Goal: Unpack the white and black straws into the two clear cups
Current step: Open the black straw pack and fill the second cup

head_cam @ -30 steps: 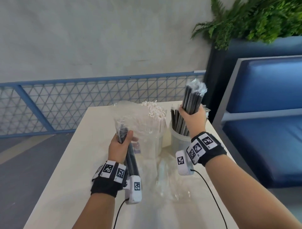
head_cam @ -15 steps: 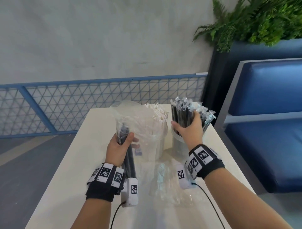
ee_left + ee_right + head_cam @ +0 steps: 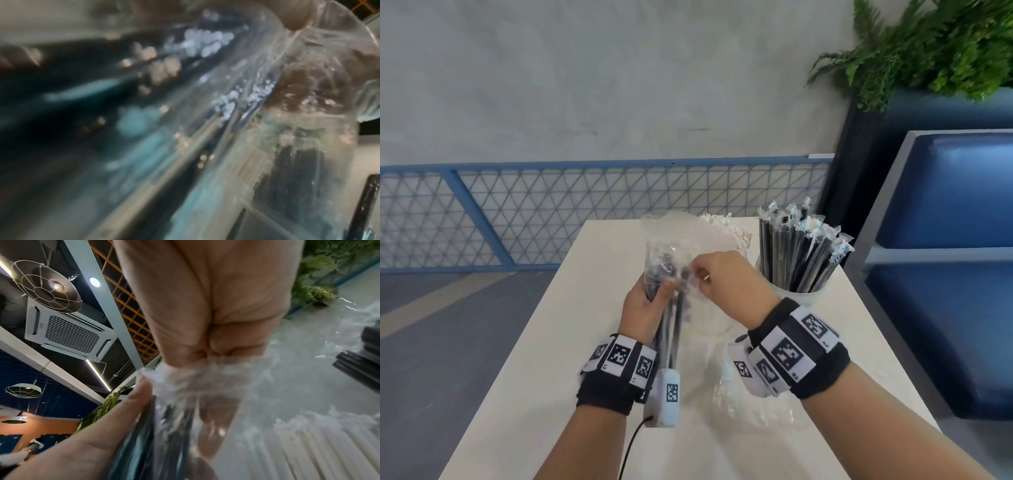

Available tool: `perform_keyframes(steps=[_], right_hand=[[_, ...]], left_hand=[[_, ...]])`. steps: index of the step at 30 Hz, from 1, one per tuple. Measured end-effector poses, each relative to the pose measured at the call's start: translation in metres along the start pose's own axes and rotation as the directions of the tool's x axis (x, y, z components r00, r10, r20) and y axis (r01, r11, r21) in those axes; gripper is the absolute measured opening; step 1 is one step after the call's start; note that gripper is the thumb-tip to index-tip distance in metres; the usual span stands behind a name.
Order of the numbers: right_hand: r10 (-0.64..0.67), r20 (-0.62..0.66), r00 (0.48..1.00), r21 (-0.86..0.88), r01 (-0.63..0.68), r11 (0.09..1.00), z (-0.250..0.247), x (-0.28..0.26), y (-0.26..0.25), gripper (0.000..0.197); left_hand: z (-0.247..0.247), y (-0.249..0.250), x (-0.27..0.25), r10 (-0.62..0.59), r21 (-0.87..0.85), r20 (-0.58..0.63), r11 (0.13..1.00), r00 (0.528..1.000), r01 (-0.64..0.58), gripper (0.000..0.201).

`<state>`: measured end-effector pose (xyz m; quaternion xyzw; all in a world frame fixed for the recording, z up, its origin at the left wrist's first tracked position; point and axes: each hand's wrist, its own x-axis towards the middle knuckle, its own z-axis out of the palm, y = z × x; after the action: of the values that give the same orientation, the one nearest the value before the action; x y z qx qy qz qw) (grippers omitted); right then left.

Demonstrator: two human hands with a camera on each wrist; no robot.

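Note:
My left hand (image 3: 659,293) grips a clear plastic bag (image 3: 671,253) that still holds a few black straws (image 3: 674,318), upright over the table. My right hand (image 3: 697,274) pinches the bag's crumpled plastic beside the left thumb; in the right wrist view its fingers (image 3: 205,345) are closed on the bag (image 3: 185,378). On the right, a clear cup (image 3: 803,294) is full of wrapped black straws (image 3: 798,253). Behind the bag, white straws (image 3: 726,229) stand in the other cup, which is mostly hidden. The left wrist view is blurred, showing only plastic and dark straws (image 3: 298,170).
An empty crumpled plastic bag (image 3: 743,397) lies on the white table (image 3: 544,359) under my right wrist. A blue bench (image 3: 945,274) stands close on the right, a blue mesh railing (image 3: 551,212) behind, and a plant (image 3: 928,51) at the back right.
My right hand lowered its bundle of black straws into the right cup, let go and moved left to pinch the bag. The left hand kept holding the bag.

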<state>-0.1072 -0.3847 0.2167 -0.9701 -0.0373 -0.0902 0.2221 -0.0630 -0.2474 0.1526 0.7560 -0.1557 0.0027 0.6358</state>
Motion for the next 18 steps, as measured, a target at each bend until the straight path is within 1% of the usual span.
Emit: perform_keyframes(steps=[2, 3, 4, 6, 7, 8, 11, 13, 14, 16, 18], right_hand=[[0.001, 0.053, 0.999, 0.014, -0.001, 1.0, 0.001, 0.003, -0.002, 0.02], [-0.003, 0.065, 0.998, 0.039, 0.001, 0.999, 0.003, 0.005, -0.003, 0.02], [-0.002, 0.064, 0.998, 0.084, -0.003, 0.996, 0.005, 0.006, -0.004, 0.023], [0.011, 0.059, 0.998, 0.242, -0.025, 0.97, 0.009, 0.006, -0.006, 0.031], [0.013, 0.055, 0.998, 0.33, -0.03, 0.944, 0.012, 0.004, -0.008, 0.036], [0.012, 0.052, 0.999, 0.403, -0.032, 0.915, 0.014, 0.002, -0.009, 0.038], [0.015, 0.089, 0.996, 0.582, -0.064, 0.811, 0.016, -0.003, -0.008, 0.039], [-0.001, 0.114, 0.994, 0.655, -0.074, 0.752, 0.015, -0.004, -0.007, 0.041], [-0.01, 0.117, 0.993, 0.673, -0.072, 0.737, 0.015, -0.004, -0.006, 0.04], [-0.016, 0.113, 0.993, 0.69, -0.067, 0.72, 0.016, -0.004, -0.005, 0.038], [0.001, 0.108, 0.994, 0.717, -0.079, 0.692, 0.017, -0.005, -0.006, 0.035]], left_hand=[[0.0, 0.001, -0.001, 0.034, 0.022, 0.037, 0.999, 0.999, -0.035, 0.015], [0.0, 0.004, -0.002, 0.052, 0.015, 0.056, 0.998, 0.997, -0.053, 0.023], [0.001, 0.005, -0.002, 0.082, 0.014, 0.057, 0.997, 0.995, -0.082, 0.04], [0.002, 0.005, -0.003, 0.108, -0.022, 0.043, 0.994, 0.993, -0.107, 0.08], [0.002, 0.004, -0.002, 0.099, -0.072, 0.049, 0.993, 0.994, -0.095, 0.095], [0.001, 0.003, -0.001, 0.087, -0.111, 0.059, 0.991, 0.995, -0.08, 0.105], [0.001, 0.0, 0.0, 0.08, -0.231, 0.161, 0.972, 0.984, -0.042, 0.106], [0.0, -0.003, 0.004, 0.026, -0.261, 0.205, 0.965, 0.979, 0.029, 0.116], [-0.001, -0.004, 0.005, -0.001, -0.281, 0.25, 0.957, 0.968, 0.074, 0.115], [0.001, -0.002, 0.006, -0.035, -0.334, 0.301, 0.932, 0.953, 0.14, 0.097], [0.005, 0.005, 0.003, -0.109, -0.333, 0.288, 0.92, 0.951, 0.206, 0.073]])
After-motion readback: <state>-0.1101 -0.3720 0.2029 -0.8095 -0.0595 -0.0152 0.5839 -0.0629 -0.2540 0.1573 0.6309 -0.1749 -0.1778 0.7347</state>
